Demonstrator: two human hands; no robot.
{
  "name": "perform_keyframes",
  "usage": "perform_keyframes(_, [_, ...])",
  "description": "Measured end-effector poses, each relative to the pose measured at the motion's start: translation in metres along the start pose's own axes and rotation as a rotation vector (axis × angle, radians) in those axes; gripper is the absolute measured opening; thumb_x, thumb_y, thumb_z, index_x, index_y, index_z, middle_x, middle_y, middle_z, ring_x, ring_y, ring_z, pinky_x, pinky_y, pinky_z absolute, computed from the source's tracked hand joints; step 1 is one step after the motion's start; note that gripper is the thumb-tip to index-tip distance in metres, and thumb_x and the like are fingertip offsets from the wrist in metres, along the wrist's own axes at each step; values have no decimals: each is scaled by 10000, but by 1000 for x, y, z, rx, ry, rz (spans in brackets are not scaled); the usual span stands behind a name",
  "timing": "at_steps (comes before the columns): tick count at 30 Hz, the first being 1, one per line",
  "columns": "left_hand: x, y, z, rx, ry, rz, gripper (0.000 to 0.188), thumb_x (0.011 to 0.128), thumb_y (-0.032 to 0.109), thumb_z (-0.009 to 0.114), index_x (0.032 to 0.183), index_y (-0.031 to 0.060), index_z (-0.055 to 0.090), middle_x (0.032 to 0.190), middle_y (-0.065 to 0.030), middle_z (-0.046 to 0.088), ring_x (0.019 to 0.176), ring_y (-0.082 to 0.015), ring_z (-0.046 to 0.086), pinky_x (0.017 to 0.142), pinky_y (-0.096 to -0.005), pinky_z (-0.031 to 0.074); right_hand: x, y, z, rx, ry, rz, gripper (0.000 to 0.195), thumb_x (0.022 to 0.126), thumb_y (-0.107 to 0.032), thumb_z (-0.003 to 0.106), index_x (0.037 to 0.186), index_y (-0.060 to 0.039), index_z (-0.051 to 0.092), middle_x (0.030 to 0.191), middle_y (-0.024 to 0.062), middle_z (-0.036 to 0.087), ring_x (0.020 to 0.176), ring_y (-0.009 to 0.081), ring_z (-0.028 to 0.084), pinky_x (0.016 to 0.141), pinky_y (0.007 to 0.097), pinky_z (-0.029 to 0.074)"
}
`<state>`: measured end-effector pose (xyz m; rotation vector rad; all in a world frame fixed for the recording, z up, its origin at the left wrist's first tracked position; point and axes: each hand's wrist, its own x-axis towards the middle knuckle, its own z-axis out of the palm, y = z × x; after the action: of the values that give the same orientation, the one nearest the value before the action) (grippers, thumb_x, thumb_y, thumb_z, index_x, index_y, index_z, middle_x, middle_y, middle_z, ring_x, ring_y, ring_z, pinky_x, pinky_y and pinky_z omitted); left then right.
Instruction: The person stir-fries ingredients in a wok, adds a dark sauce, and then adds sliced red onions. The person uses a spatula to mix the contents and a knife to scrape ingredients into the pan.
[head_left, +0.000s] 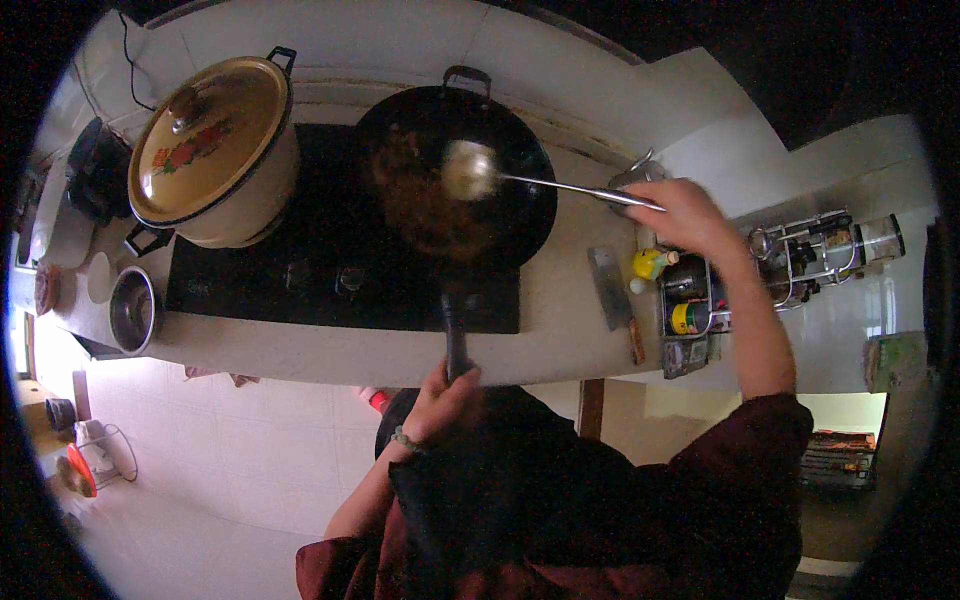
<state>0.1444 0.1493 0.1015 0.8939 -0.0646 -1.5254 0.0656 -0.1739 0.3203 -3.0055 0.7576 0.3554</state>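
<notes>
A black wok (525, 217) sits on the right part of a black glass cooktop (330, 247). My left hand (442, 401) grips the wok's long dark handle (454, 337) at the counter's front edge. In my right hand (686, 214) is the end of a long-handled metal spatula or ladle (559, 184). Its shiny head lies over the inside of the wok and is blurred. Brownish food (420, 202) shows dimly in the wok's left part; what it is I cannot tell.
A large lidded enamel pot (232, 202) stands left on the cooktop, near a metal bowl (133, 310). To the right lie a cleaver (611, 289) and a yellow bottle (649, 264). A wire rack (787, 270) holds several jars and bottles beside my right forearm.
</notes>
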Motion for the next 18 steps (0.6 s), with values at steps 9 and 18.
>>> perform_keyframes(9, [1,-3,-1,48,-21,27,167,939,205,553,1004,96,444,642,-2,481,470,-116,445,408,-263,352,13,-8,18,405,-682,66,331,948,-340,503,845,-40,596,549,-15,468,448,87,442,420,268,361])
perform_keyframes(18, [6,-8,-15,104,-119,-1,200,946,195,559,1091,91,469,791,-22,530,628,-113,502,516,-275,433,1,-38,25,865,-608,413,368,988,-366,431,963,-45,609,541,-44,408,401,42,353,365,228,267])
